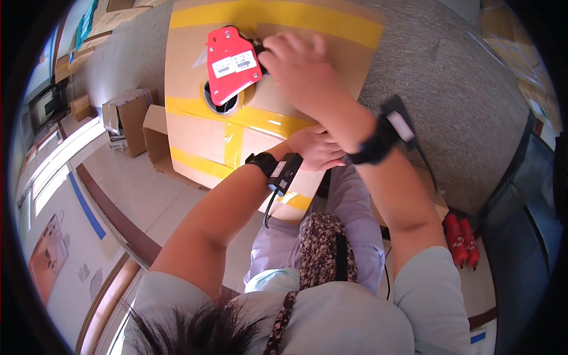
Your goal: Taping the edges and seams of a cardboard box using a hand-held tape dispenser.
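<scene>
A large cardboard box [269, 121] banded with yellow tape stands in front of me. Over its far left part is a red tape dispenser [232, 65] with a white label and a tape roll [222, 106] partly showing beneath its side plate. My right hand [299, 62] is closed at the dispenser's black handle, which the fingers mostly hide. Closer to me, my left hand [319, 148] lies on the box near its right side, fingers stretched out, holding nothing. My right forearm passes just over its fingertips.
An open cardboard box [158, 139] and a box with folded cardboard [127, 121] stand on the floor at left. Two red fire extinguishers [461, 239] are at lower right. Black cables hang from both wrist devices. More cartons [515, 35] line the far right.
</scene>
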`<state>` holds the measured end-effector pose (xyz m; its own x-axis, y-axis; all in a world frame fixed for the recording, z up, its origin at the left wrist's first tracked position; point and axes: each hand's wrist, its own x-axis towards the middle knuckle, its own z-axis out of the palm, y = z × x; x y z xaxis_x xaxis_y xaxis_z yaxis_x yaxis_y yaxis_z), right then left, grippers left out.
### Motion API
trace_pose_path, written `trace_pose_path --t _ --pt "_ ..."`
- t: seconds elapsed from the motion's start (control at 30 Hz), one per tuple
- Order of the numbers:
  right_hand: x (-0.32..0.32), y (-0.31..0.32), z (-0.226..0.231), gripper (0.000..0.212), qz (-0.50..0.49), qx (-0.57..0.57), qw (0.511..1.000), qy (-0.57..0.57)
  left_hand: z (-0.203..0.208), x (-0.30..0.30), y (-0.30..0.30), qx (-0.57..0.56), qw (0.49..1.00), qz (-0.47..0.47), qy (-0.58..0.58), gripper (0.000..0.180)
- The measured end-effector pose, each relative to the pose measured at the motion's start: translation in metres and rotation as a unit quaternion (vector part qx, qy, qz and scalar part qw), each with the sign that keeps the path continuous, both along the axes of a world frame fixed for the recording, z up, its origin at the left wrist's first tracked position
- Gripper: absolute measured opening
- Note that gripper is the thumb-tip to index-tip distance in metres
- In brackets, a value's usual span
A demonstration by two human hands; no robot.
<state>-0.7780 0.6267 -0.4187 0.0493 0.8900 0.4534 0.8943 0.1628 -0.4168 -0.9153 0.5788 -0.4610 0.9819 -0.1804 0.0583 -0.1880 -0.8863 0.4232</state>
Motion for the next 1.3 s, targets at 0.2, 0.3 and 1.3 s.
trace_pose_path --t 0.2,0.3,1.3 --pt "0.060 -0.103 -0.004 0.010 -0.172 0.000 0.953 0.249 0.011 0.008 0.004 -0.015 1.000 0.018 0.008 0.033" --pt "0.073 -0.158 -0.039 0.014 -0.183 -0.130 0.891 0.394 0.010 0.015 0.001 -0.019 1.000 0.011 0.000 0.034" --pt "0.061 -0.134 -0.156 0.029 -0.134 -0.598 0.594 0.521 0.020 0.003 0.009 0.053 0.998 0.023 0.008 0.029"
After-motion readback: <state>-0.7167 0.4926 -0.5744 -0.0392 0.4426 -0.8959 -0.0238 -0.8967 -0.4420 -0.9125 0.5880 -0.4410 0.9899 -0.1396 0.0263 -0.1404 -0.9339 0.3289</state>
